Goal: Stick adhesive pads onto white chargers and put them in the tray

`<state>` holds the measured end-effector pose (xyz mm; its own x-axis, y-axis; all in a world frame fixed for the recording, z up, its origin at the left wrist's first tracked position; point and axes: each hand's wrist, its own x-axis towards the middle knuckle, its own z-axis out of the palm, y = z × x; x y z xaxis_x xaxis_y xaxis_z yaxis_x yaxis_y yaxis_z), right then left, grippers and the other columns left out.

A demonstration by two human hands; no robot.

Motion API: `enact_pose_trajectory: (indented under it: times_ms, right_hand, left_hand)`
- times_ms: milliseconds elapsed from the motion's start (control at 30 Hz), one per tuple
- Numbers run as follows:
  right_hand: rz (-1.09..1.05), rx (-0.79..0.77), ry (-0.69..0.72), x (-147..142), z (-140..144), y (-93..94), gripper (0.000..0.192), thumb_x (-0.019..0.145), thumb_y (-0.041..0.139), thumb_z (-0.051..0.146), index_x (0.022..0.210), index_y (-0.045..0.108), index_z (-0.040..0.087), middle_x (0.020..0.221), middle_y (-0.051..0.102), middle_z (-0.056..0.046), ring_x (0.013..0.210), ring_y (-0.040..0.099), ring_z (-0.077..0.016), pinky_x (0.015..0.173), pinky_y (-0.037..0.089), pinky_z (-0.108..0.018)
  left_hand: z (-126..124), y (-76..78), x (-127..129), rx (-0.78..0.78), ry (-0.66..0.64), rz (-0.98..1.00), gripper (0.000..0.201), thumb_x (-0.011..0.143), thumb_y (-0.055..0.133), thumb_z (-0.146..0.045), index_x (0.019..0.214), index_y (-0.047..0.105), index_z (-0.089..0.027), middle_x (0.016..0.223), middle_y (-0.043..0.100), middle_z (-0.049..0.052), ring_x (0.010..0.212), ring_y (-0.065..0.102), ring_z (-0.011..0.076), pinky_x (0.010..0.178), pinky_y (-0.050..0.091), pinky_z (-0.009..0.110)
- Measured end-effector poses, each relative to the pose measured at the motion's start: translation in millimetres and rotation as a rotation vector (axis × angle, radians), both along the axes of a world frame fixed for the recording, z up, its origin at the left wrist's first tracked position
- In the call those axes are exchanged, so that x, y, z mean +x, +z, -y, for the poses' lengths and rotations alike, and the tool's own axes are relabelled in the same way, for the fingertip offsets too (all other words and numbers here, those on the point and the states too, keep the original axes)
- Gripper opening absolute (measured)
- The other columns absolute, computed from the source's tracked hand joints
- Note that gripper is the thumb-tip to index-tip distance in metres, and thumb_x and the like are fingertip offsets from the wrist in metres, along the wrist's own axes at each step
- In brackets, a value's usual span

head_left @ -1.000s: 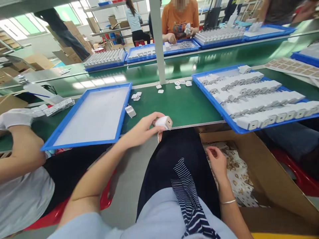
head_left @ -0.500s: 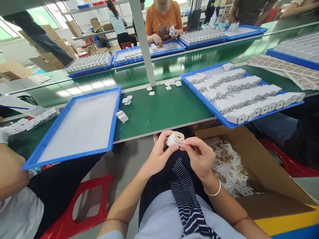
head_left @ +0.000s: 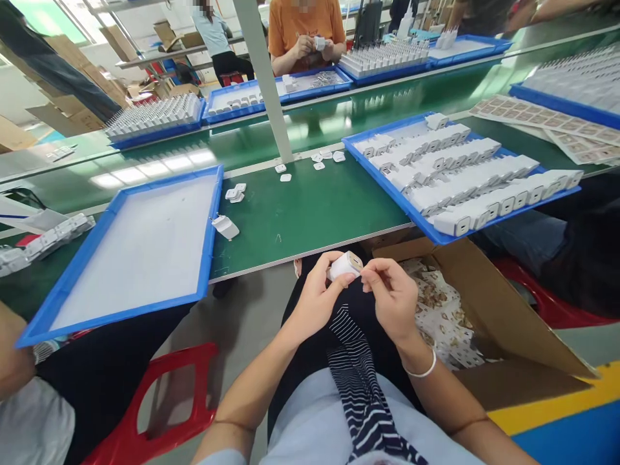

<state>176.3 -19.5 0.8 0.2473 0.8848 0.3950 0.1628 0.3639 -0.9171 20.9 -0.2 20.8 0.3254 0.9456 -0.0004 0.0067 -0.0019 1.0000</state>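
Note:
My left hand (head_left: 317, 294) is closed around a white plug charger (head_left: 343, 266), held above my lap just off the bench's front edge. The charger's port face, with a dark slot, carries a tan film (head_left: 355, 261) and is turned to the right. Thumb and fingers of my right hand (head_left: 391, 294) are pinched together at the edge of that face; whatever lies between them is too small to make out. Another white charger (head_left: 226, 227) lies on the green bench against the left tray.
A blue-rimmed tray (head_left: 207, 258) is at left, and a blue tray (head_left: 411, 216) with rows of white chargers at right. Small white pieces (head_left: 236, 192) lie between them. A cardboard box (head_left: 508, 316) of scraps stands beside me. Across the bench a person (head_left: 306, 32) handles a white part.
The charger has turned so its port face points more to the right, and my right fingers have shifted slightly right. The person opposite now has both hands together at a white part.

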Motion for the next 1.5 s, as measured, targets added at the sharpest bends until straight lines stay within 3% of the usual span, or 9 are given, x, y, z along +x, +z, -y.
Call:
enact_pose_trajectory:
  times_ms: [133,267,467,600,1000,1133,1233,1367,1500]
  right_hand:
    - [-0.239,-0.194,0.217,20.8,-7.3,2.0,0.015,0.089,0.068,0.020,0.076,0.063,0.019,0.063,0.058,0.006,0.050,0.052,-0.0063,0.049,0.043,-0.018]
    - [-0.288,-0.235,0.199,31.9,-4.6,-4.0,0.016,0.089,0.068,0.021,0.075,0.063,0.019,0.063,0.058,0.006,0.051,0.052,-0.0052,0.050,0.043,-0.017]
    - [-0.226,-0.162,0.109,35.5,6.5,-14.2,0.004,0.091,0.070,0.018,0.089,0.070,0.021,0.075,0.067,0.004,0.064,0.062,-0.0068,0.062,0.051,-0.018]
    - [-0.172,-0.088,0.063,34.1,8.1,-18.0,0.020,0.089,0.073,0.013,0.105,0.073,0.025,0.089,0.073,0.003,0.076,0.067,-0.0091,0.070,0.055,-0.020]
    - [-0.294,0.019,-0.077,29.7,-10.4,-12.7,0.014,0.086,0.074,0.009,0.086,0.075,0.024,0.081,0.072,0.003,0.071,0.066,-0.0099,0.068,0.055,-0.022]
    - [-0.291,-0.106,0.028,44.5,-13.7,-2.5,0.011,0.084,0.075,0.012,0.080,0.073,0.022,0.073,0.069,0.003,0.065,0.062,-0.0094,0.063,0.050,-0.022]
    - [-0.426,-0.230,0.105,59.5,-23.5,-3.8,0.009,0.081,0.076,0.018,0.076,0.069,0.020,0.066,0.063,0.004,0.056,0.054,-0.0077,0.053,0.043,-0.021]
    - [-0.444,-0.359,-0.003,83.0,-45.3,-49.8,0.019,0.083,0.073,0.035,0.081,0.064,0.019,0.064,0.056,0.004,0.055,0.053,-0.0098,0.048,0.041,-0.022]
    - [-0.305,-0.338,-0.200,107.7,-47.9,-126.5,0.029,0.094,0.067,0.042,0.085,0.061,0.015,0.067,0.055,0.004,0.054,0.052,-0.0080,0.047,0.042,-0.020]
  left_hand:
    - [-13.2,3.6,-0.7,-0.095,-0.193,-0.062,0.033,0.093,0.067,-0.042,0.116,0.060,-0.020,0.102,0.060,0.002,0.081,0.055,0.0125,0.076,0.046,0.027]
    - [-23.6,-1.0,5.4,-0.173,-0.298,-0.048,0.035,0.091,0.069,-0.042,0.114,0.059,-0.018,0.097,0.058,0.001,0.076,0.055,0.0106,0.070,0.044,0.026]
    - [-21.1,-11.5,24.6,-0.179,-0.225,-0.007,0.033,0.094,0.066,-0.044,0.114,0.058,-0.018,0.098,0.061,0.001,0.075,0.056,0.0089,0.063,0.040,0.023]
    - [-16.8,-10.3,30.4,-0.097,-0.167,-0.016,0.028,0.096,0.065,-0.040,0.117,0.058,-0.023,0.104,0.062,0.000,0.079,0.055,0.0077,0.067,0.042,0.022]
    - [-16.8,-9.0,48.4,0.025,-0.039,0.027,0.026,0.099,0.061,-0.037,0.121,0.056,-0.024,0.108,0.062,0.002,0.083,0.056,0.0103,0.078,0.047,0.026]
    - [-23.7,-0.1,41.9,0.070,-0.113,-0.108,0.028,0.098,0.062,-0.038,0.122,0.058,-0.024,0.112,0.064,0.003,0.090,0.058,0.0133,0.082,0.047,0.027]
    - [-30.2,10.5,31.7,-0.006,-0.290,-0.199,0.030,0.097,0.063,-0.039,0.121,0.059,-0.022,0.105,0.064,0.003,0.085,0.058,0.0141,0.080,0.048,0.027]
    - [-51.0,21.1,18.6,0.018,-0.434,-0.204,0.033,0.093,0.068,-0.038,0.121,0.061,-0.021,0.112,0.067,0.006,0.096,0.062,0.0184,0.089,0.050,0.031]
    - [-98.4,25.3,19.7,0.377,-0.281,-0.519,0.029,0.094,0.064,-0.031,0.121,0.063,-0.021,0.124,0.068,0.010,0.116,0.061,0.0268,0.112,0.042,0.047]
